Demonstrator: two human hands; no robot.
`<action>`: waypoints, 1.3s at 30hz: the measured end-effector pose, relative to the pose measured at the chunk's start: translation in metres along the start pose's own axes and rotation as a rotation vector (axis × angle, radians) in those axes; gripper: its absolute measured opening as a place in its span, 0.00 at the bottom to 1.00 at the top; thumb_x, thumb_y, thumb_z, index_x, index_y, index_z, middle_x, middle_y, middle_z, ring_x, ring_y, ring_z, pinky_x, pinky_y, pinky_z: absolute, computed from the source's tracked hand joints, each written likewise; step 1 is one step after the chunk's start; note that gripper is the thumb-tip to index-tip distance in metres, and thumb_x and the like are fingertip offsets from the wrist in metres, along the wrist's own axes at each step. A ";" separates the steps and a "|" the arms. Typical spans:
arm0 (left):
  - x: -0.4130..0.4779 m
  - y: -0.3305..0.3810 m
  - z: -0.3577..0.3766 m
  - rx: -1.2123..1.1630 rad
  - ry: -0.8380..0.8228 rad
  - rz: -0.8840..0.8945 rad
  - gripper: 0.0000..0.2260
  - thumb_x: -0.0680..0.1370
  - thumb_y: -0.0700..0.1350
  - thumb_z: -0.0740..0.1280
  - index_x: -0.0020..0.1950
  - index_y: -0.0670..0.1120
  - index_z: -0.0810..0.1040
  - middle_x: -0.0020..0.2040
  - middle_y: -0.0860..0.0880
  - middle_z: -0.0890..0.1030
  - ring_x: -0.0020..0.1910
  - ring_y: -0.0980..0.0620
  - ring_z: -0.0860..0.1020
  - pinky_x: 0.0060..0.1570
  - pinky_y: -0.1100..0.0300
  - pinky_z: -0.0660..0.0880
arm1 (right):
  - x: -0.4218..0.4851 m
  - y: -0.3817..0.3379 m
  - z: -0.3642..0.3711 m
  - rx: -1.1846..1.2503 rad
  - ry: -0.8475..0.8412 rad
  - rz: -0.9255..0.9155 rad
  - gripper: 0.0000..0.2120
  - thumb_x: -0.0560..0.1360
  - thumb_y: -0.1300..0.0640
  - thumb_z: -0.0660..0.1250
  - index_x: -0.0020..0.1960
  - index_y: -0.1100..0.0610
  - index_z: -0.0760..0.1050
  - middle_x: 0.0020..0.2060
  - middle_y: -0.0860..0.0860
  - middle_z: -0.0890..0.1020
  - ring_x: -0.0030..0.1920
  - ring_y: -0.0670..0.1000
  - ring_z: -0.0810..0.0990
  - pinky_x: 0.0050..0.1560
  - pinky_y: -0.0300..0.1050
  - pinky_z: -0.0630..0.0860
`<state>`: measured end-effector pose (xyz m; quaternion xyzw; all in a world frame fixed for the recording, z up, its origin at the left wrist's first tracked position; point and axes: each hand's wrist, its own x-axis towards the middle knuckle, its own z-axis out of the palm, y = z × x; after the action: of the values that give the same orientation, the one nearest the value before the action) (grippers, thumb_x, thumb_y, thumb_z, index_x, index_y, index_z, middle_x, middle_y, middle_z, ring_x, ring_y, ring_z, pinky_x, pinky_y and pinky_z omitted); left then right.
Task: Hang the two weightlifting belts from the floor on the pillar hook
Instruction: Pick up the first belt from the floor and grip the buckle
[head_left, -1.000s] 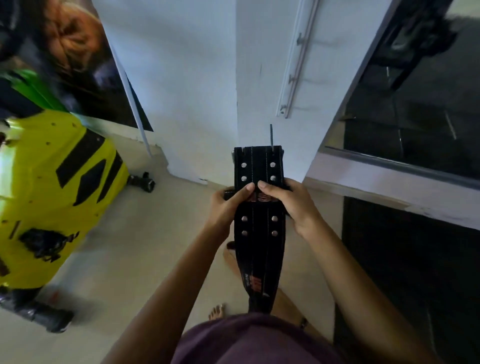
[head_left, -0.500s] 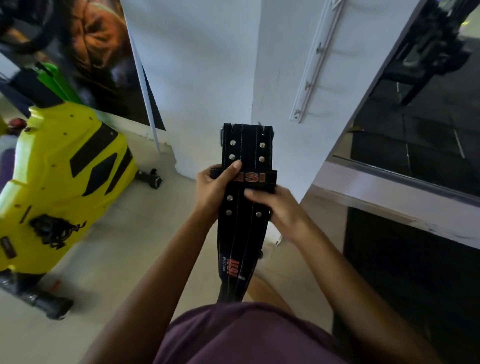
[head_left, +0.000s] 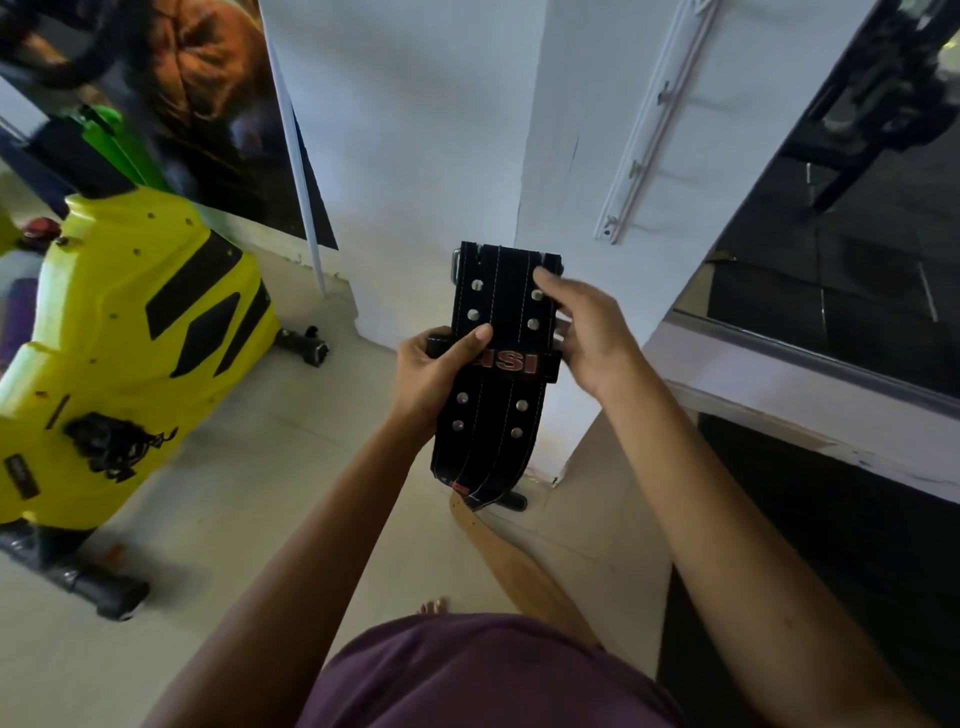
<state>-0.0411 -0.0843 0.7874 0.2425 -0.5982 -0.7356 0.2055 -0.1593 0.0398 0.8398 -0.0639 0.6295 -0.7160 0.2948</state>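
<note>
Black belt stands lengthwise at frame centre, left hand clamped mid-length, right hand loose on its top edge, nearer the hook rail upper right.

Dim, perhaps daylit; blurred, warped edges.

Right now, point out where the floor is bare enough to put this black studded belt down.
Bare pale floor lies between the yellow machine and the white pillar. Near the pillar's base it is crowded: a tan wooden strip and a bare foot.
</note>
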 end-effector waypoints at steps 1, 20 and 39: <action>0.000 0.001 0.000 0.000 -0.013 0.005 0.15 0.74 0.46 0.73 0.51 0.34 0.81 0.41 0.42 0.85 0.38 0.46 0.85 0.40 0.56 0.81 | 0.005 -0.008 0.000 0.013 0.011 0.004 0.14 0.74 0.54 0.71 0.56 0.62 0.81 0.40 0.51 0.84 0.40 0.51 0.82 0.38 0.44 0.78; 0.012 -0.003 -0.007 -0.054 0.043 -0.043 0.16 0.73 0.48 0.74 0.48 0.34 0.81 0.41 0.39 0.84 0.39 0.43 0.82 0.46 0.48 0.78 | -0.033 0.065 -0.006 -0.139 -0.130 0.050 0.15 0.73 0.56 0.72 0.59 0.58 0.80 0.52 0.54 0.86 0.52 0.54 0.85 0.49 0.50 0.80; 0.041 0.035 -0.018 -0.008 -0.186 -0.175 0.14 0.77 0.47 0.68 0.58 0.39 0.78 0.48 0.44 0.83 0.44 0.48 0.82 0.46 0.50 0.80 | -0.025 0.062 -0.001 -0.235 -0.083 -0.048 0.15 0.71 0.61 0.74 0.58 0.56 0.80 0.51 0.52 0.87 0.52 0.52 0.86 0.52 0.54 0.81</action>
<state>-0.0623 -0.1292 0.8142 0.2237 -0.5882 -0.7724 0.0853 -0.1182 0.0512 0.7882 -0.1427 0.6944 -0.6411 0.2940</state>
